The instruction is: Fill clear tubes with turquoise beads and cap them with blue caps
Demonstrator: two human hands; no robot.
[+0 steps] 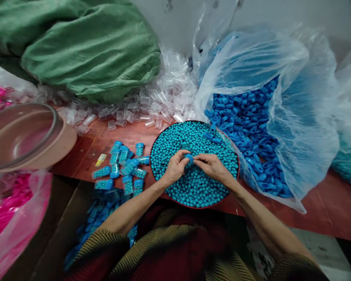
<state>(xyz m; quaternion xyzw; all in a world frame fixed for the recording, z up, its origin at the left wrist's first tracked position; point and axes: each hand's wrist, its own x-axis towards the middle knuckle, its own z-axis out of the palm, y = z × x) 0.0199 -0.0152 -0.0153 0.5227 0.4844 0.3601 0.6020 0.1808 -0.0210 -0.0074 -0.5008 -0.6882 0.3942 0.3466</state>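
Observation:
Both hands meet over a round tub point(238, 164) filled with small blue beads point(199, 191). My left hand point(175, 168) is closed around a small piece with a blue cap point(189, 157); the fingers hide most of it. From the other side, the fingertips of my right hand point(212, 167) pinch at the edge of that cap. A few loose blue caps point(213, 138) lie on the beads at the tub's far right. To the left, several bead-filled clear containers with blue caps point(128, 166) lie in a heap on the red table.
Clear empty containers point(163, 97) are piled behind the tub, beside a green cloth sack point(93, 50). An open plastic bag of blue caps point(248, 125) spills out at right. Pink basins point(61, 140) stand at left above a bag of pink pieces point(11, 203).

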